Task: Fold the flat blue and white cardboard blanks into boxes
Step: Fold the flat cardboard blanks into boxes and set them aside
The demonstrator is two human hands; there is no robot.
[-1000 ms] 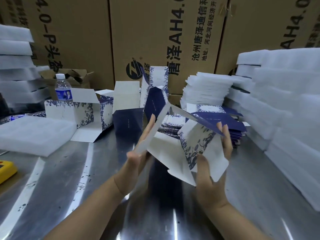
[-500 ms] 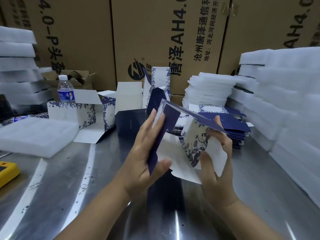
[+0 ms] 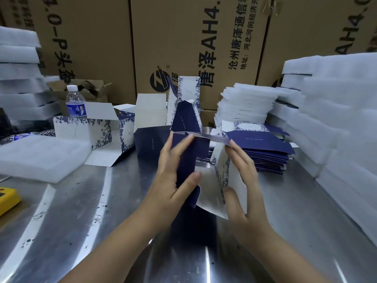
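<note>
Steel table [image 3: 102, 231] is sitting under it all, flat stack [image 3: 265, 148] is waiting back right. Half-opened blank [image 3: 212, 193] is hanging above the table between both hands. Left hand [image 3: 171, 180] is pinching the navy panel, right hand [image 3: 242, 180] is pinching the patterned wall. Risk: uneven squeezing is probably going to crease it off the scores or skew it.

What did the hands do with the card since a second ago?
The left hand swung the blank's navy panel inward and now pinches it between thumb and fingers. The right hand holds the flowered panel as before. The stack of flat blanks and the water bottle stayed put.
</note>
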